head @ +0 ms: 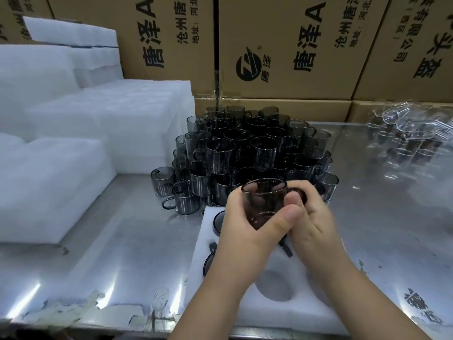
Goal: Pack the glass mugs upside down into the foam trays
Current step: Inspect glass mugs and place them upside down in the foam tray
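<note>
The left hand (247,229) has its grip clamped round the body of a smoky glass mug (264,197), thumb across the front; the right hand (311,222) pinches the mug's handle side; the mug is held just above the foam tray (269,307) on the tabletop (110,253); two packed mugs (219,222) sit in the tray's left pockets; a pile of dark mugs (245,148) stands just behind; foam stacks (61,143) lie left, clear glassware (404,133) right, cardboard boxes (282,45) behind.
</note>
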